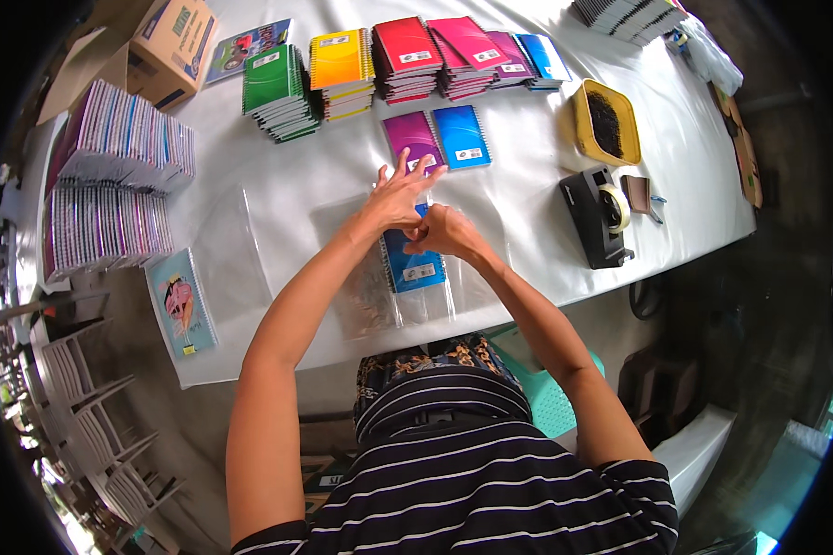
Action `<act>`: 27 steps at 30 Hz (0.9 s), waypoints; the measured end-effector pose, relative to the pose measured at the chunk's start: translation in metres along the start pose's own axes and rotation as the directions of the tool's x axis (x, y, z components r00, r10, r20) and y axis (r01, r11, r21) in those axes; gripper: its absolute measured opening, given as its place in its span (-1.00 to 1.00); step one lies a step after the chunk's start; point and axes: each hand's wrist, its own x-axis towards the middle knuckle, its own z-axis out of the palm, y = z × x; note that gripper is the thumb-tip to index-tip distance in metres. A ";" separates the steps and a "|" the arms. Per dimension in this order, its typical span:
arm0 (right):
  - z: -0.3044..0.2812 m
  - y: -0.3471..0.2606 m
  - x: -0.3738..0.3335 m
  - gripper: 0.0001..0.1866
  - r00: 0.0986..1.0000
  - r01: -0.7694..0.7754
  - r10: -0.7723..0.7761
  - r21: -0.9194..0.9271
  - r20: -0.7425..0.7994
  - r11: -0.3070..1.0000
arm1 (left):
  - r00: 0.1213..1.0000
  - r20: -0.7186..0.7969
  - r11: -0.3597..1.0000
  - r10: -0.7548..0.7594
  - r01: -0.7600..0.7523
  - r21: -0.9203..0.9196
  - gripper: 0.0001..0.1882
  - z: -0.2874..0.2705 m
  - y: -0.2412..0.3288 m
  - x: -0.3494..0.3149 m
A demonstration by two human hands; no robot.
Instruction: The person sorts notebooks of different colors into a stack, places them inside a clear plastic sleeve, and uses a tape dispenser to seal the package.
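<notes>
A blue spiral notebook (415,271) lies in front of me on clear plastic film (366,301). My right hand (449,230) is closed over the far part of this notebook, its fingers curled; what they pinch is hidden. My left hand (400,200) is open beside it, with fingers spread toward a purple spiral notebook (407,131) and its thumb side close to the right hand. Right of the purple notebook lies another blue notebook (463,139), untouched.
Stacks of green (276,88), yellow (341,65), red (405,51) and pink notebooks (467,46) line the far side. Tall notebook piles (111,222) and a cardboard box (171,51) stand left. At right are a yellow tray (583,129) and a black tape dispenser (588,222).
</notes>
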 end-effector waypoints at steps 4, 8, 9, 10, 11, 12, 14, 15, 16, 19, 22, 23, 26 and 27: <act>0.004 -0.010 0.000 -0.73 0.998 -0.040 0.032 -0.169 -0.047 0.985 | 1.000 -0.008 1.000 -0.002 0.001 -0.022 0.26 0.008 -0.005 0.002; 0.006 -0.013 -0.004 -0.63 0.996 -0.026 -0.004 -0.319 -0.092 0.948 | 0.999 0.036 1.000 -0.008 0.009 -0.029 0.34 0.004 -0.004 0.001; 0.008 -0.012 -0.004 -0.57 0.994 -0.021 -0.018 -0.360 -0.105 0.933 | 0.999 0.044 1.000 -0.008 0.009 -0.027 0.36 0.004 -0.003 0.001; 0.009 -0.008 -0.003 -0.50 0.995 -0.024 -0.019 -0.430 -0.095 0.902 | 0.998 0.057 0.999 -0.017 0.018 -0.027 0.36 0.003 -0.003 0.001; 0.011 -0.006 -0.002 -0.43 0.996 -0.028 -0.018 -0.495 -0.088 0.869 | 0.997 0.073 0.999 -0.024 0.026 -0.023 0.35 -0.002 -0.001 0.000; 0.011 -0.003 -0.001 -0.36 0.997 -0.031 -0.017 -0.557 -0.082 0.830 | 0.996 0.088 0.999 -0.032 0.033 -0.019 0.34 -0.006 0.000 -0.002; -0.001 0.005 -0.001 -0.27 0.998 -0.058 0.063 -0.482 -0.006 0.874 | 1.000 0.019 0.999 -0.014 0.013 0.040 0.29 -0.019 0.006 -0.013; -0.012 0.002 -0.002 -0.23 0.995 -0.071 0.098 -0.448 0.037 0.891 | 1.000 -0.020 0.998 -0.006 0.008 0.068 0.26 -0.023 0.008 -0.019; -0.019 -0.002 -0.005 -0.24 0.966 -0.130 0.212 -0.432 0.146 0.892 | 0.958 -0.271 0.995 -0.092 0.076 -0.069 0.19 -0.014 0.002 -0.030; 0.027 0.057 -0.014 -0.15 0.968 0.027 -0.012 0.059 -0.250 0.998 | 0.754 -0.526 0.919 -0.393 0.314 -0.238 -0.06 0.034 -0.024 -0.074; 0.051 0.064 -0.016 -0.21 0.967 0.133 -0.047 0.343 -0.250 0.930 | 0.816 -0.352 0.874 -0.459 0.485 -0.016 -0.21 0.075 -0.006 -0.107; 0.059 0.062 -0.019 -0.25 0.956 0.169 -0.053 0.394 -0.290 0.904 | 0.846 -0.286 0.893 -0.451 0.423 -0.157 -0.24 0.076 -0.003 -0.113; 0.028 0.022 -0.051 -0.25 0.978 0.159 -0.012 0.698 -0.210 0.698 | 0.935 -0.038 0.535 -0.353 0.169 -0.828 -0.34 0.060 0.004 -0.135; 0.023 0.018 -0.059 -0.21 0.972 0.204 -0.039 0.745 -0.233 0.636 | 0.919 -0.147 0.453 -0.366 0.038 -0.891 -0.33 0.056 0.013 -0.141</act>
